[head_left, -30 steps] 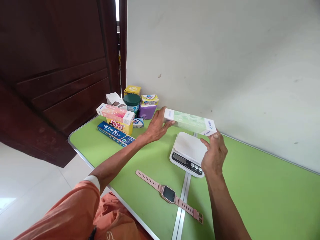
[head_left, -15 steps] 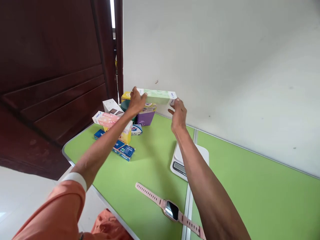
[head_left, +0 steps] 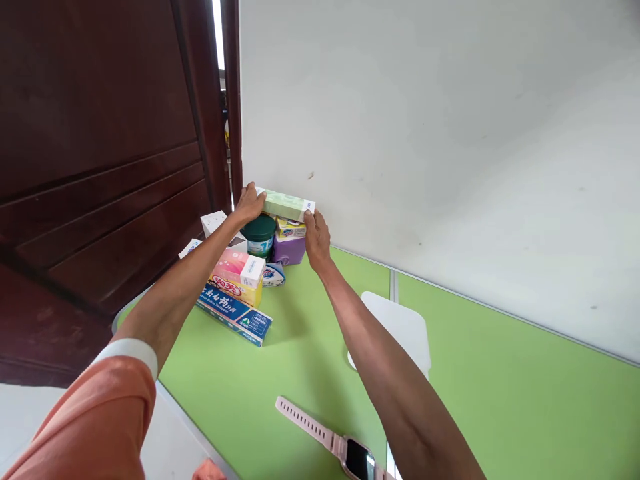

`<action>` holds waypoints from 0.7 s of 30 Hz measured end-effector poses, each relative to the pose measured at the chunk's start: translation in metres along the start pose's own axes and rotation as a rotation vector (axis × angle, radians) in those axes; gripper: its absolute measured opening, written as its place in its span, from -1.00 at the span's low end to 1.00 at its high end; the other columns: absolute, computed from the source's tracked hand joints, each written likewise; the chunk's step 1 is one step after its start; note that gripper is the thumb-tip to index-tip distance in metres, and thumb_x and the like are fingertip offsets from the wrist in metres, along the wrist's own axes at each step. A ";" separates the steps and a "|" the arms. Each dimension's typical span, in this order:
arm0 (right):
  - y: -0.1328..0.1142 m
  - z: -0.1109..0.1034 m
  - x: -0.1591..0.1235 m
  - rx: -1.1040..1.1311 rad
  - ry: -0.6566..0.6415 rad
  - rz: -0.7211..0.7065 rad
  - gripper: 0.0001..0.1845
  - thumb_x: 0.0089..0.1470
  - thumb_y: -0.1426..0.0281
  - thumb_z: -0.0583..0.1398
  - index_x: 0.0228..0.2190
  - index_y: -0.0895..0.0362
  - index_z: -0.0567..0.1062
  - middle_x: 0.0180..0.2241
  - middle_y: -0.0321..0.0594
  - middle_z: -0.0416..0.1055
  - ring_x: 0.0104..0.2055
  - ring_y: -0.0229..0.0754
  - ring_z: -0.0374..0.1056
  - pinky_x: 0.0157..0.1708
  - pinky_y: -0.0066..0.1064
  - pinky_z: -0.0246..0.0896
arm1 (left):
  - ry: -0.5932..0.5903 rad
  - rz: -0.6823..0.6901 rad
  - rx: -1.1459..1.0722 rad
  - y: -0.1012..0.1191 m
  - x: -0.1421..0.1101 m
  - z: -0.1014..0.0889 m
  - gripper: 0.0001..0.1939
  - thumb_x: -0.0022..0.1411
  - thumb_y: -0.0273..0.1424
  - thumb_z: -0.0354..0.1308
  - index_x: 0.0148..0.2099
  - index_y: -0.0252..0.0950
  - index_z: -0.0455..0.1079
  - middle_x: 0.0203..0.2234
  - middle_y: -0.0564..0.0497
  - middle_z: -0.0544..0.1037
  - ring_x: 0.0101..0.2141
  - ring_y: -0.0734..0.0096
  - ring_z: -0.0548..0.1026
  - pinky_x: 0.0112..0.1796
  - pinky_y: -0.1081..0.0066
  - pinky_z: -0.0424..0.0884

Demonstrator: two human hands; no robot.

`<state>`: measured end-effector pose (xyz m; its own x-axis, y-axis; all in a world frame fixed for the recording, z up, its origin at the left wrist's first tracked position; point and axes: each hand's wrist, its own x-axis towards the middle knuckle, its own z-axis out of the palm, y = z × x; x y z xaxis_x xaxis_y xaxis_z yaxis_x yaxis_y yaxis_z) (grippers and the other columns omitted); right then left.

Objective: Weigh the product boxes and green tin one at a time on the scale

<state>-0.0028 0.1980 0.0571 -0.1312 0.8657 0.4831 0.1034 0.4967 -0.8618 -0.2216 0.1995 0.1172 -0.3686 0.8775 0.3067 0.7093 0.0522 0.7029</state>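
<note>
Carried left from over the white scale (head_left: 407, 327), the pale green box (head_left: 285, 203) is now touching or just above the yellow soap box (head_left: 291, 229). Left hand (head_left: 250, 205) fingers grip its left end; right hand (head_left: 318, 240) fingers, its right. Placing seems underway; the next move calls for steady lowering, then release.

Passable between blue box (head_left: 235, 316) and scale (head_left: 399, 325); blocked along surface's (head_left: 525, 387) far edge by wall (head_left: 425, 120), near far-left corner by light-green carton (head_left: 285, 204).

A long pale-green box (head_left: 284, 203) with white ends spans left hand (head_left: 251, 203) to right hand (head_left: 317, 239).
</note>
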 end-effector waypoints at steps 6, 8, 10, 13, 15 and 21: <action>0.011 0.003 -0.001 -0.126 0.016 -0.014 -0.13 0.34 -0.36 -0.10 0.05 0.07 0.54 0.05 0.08 0.59 0.14 0.19 0.43 0.28 0.09 0.25 | -0.097 -0.035 0.067 -0.002 -0.006 0.000 -0.41 0.51 -0.25 0.09 0.49 -0.33 0.26 0.40 -0.36 0.39 0.49 -0.10 0.29 0.51 0.01 0.10; 0.010 0.001 -0.002 -0.109 0.008 0.022 -0.10 0.33 -0.37 -0.07 0.12 0.08 0.54 0.14 0.12 0.56 0.23 0.23 0.41 0.33 0.14 0.22 | -0.106 -0.040 0.058 0.000 -0.007 -0.003 -0.38 0.50 -0.24 0.14 0.49 -0.36 0.26 0.42 -0.38 0.37 0.51 -0.11 0.27 0.50 0.05 0.11; 0.008 -0.004 -0.008 -0.083 0.005 0.068 -0.06 0.30 -0.39 -0.02 0.23 0.08 0.51 0.29 0.14 0.49 0.38 0.26 0.32 0.42 0.18 0.14 | -0.094 -0.035 0.022 0.002 -0.009 -0.009 -0.30 0.44 -0.22 0.23 0.50 -0.39 0.26 0.45 -0.42 0.33 0.51 -0.15 0.26 0.49 0.05 0.13; 0.005 -0.017 -0.027 -0.057 0.040 0.164 0.07 0.25 -0.42 0.04 0.40 0.11 0.38 0.50 0.17 0.25 0.58 0.28 0.08 0.55 0.21 -0.06 | -0.042 0.033 -0.037 -0.003 -0.023 -0.024 -0.20 0.34 -0.20 0.35 0.50 -0.39 0.28 0.47 -0.44 0.32 0.51 -0.22 0.27 0.49 -0.03 0.13; 0.004 -0.029 -0.049 -0.055 0.060 0.211 0.12 0.24 -0.43 0.05 0.45 0.13 0.32 0.55 0.18 0.17 0.61 0.28 0.05 0.57 0.23 -0.10 | 0.000 0.100 -0.088 -0.014 -0.043 -0.039 -0.21 0.33 -0.17 0.38 0.48 -0.34 0.31 0.44 -0.40 0.38 0.48 -0.19 0.32 0.49 -0.08 0.16; -0.001 -0.056 -0.123 -0.106 -0.068 0.174 0.00 0.22 -0.42 0.14 0.32 0.06 0.49 0.39 0.18 0.41 0.39 0.28 0.36 0.38 0.28 0.26 | 0.257 0.117 -0.239 -0.077 -0.129 -0.093 -0.32 0.35 0.00 0.38 0.37 -0.21 0.43 0.35 -0.28 0.52 0.37 -0.04 0.49 0.43 -0.08 0.32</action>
<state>0.0685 0.0939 0.0073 -0.1678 0.9344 0.3142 0.2333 0.3473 -0.9083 -0.2841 0.0379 0.0833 -0.4540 0.7208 0.5238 0.6063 -0.1810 0.7744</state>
